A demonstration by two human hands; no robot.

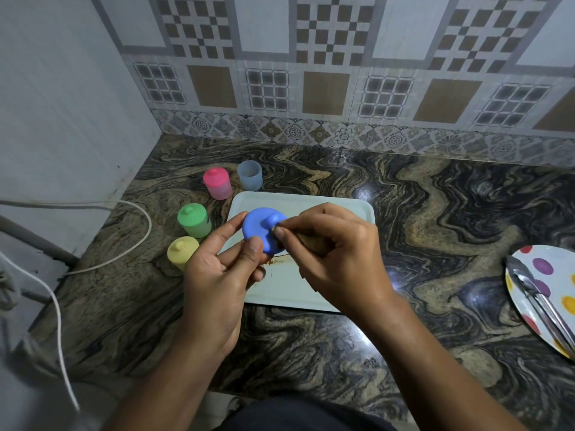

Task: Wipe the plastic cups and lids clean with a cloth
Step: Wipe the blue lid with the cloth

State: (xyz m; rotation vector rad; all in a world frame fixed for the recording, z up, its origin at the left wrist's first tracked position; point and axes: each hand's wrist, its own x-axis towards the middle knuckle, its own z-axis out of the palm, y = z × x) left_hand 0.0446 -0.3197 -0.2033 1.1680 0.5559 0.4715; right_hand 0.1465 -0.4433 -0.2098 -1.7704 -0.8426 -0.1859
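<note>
My left hand (217, 269) holds a round blue lid (259, 231) by its edge, top side and knob facing me, above a white tray (342, 209). My right hand (336, 256) pinches a small brownish cloth (311, 244) and presses it against the lid beside the knob. A blue lidless cup (250, 175) stands behind the tray. To its left stands a pink cup (217, 183) with its lid on. A green lidded cup (194, 220) and a yellow lidded cup (182, 251) stand left of the tray.
The tray shows a brown smear (281, 261) near my hands. At the right counter edge sits a dotted plate (547, 275) carrying metal tongs (541, 303). A white cable (130, 244) loops over the marbled counter on the left. A tiled wall is behind.
</note>
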